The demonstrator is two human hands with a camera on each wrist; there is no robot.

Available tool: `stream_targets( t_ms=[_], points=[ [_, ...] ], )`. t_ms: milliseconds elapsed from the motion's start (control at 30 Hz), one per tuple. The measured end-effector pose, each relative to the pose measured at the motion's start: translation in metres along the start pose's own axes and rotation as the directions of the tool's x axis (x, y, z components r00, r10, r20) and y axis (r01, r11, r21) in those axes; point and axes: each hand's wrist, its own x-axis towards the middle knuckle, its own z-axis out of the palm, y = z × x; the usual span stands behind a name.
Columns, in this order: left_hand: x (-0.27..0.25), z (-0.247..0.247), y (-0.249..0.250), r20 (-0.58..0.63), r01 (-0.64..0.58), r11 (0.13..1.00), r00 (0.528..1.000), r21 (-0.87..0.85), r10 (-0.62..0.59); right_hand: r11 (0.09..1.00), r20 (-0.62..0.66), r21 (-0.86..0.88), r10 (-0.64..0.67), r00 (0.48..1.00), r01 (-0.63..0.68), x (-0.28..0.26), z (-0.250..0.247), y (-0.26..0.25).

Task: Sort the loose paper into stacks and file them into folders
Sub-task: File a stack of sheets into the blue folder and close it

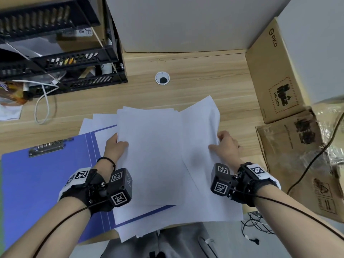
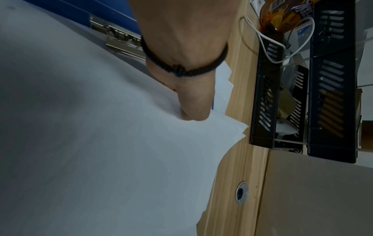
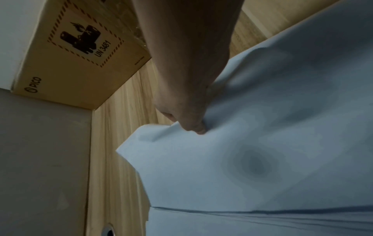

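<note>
An open blue folder (image 1: 37, 183) lies flat on the wooden table (image 1: 204, 81), its metal clip (image 1: 46, 147) showing on the left leaf. On the right leaf and spilling past it sits a pile of loose white paper (image 1: 204, 202), with corners fanned out at the far and near edges. A neater stack of sheets (image 1: 150, 155) lies on top of the pile.

The left hand (image 1: 114, 148) has its grip closed on the left edge of that stack, thumb on top; the fingers are hidden below the paper. The right hand (image 1: 226, 146) pinches the right edge of a top sheet (image 1: 201, 123), which bows upward near the fingers, as the right wrist view shows.

At the far left stands a black stacked letter tray (image 1: 61, 53); its tiers hold papers and small items too cluttered to name. A white cable (image 1: 41, 107) loops on the table in front of it. A round cable grommet (image 1: 162, 78) sits in the table beyond the paper. At the right a cardboard box (image 1: 275, 75) printed PICO and UN 3481 stands upright, with another flat box (image 1: 301, 164) just in front of it.
</note>
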Motion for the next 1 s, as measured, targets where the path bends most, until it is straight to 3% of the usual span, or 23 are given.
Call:
stream_targets(
  t_ms=[67,167,300,433,600,733,833,1000],
  points=[
    [0.000,-0.001,-0.001,0.008,0.007,1.000,1.000,0.015,-0.007,0.972,0.084,0.233,0.002,0.997,-0.021,-0.004,-0.007,-0.003],
    [0.000,-0.002,0.000,0.014,0.003,0.999,1.000,0.039,-0.004,0.859,0.237,0.502,-0.027,0.971,-0.099,-0.017,-0.029,-0.015],
    [-0.005,-0.002,0.002,0.034,-0.010,0.998,0.999,0.059,0.008,0.726,0.236,0.680,-0.088,0.968,-0.100,-0.033,-0.061,-0.037],
    [-0.013,-0.003,0.001,0.081,-0.003,0.998,0.997,0.065,-0.002,0.626,0.213,0.779,-0.208,0.955,-0.037,-0.054,-0.077,-0.072],
    [-0.028,-0.015,-0.008,0.170,0.023,0.998,0.985,0.050,-0.031,0.622,0.252,0.782,-0.375,0.892,0.041,-0.088,-0.064,-0.116],
    [-0.030,-0.028,-0.023,0.195,0.059,0.998,0.979,-0.032,-0.051,0.563,0.285,0.826,-0.379,0.881,-0.024,-0.097,-0.034,-0.118],
    [-0.028,-0.038,-0.035,0.204,0.109,0.993,0.974,-0.056,-0.095,0.629,0.310,0.773,-0.270,0.912,-0.077,-0.090,-0.001,-0.099],
    [-0.031,-0.048,-0.044,0.265,0.156,0.981,0.957,-0.114,-0.121,0.826,0.427,0.552,-0.166,0.889,-0.111,-0.067,0.061,-0.046]
  ],
)
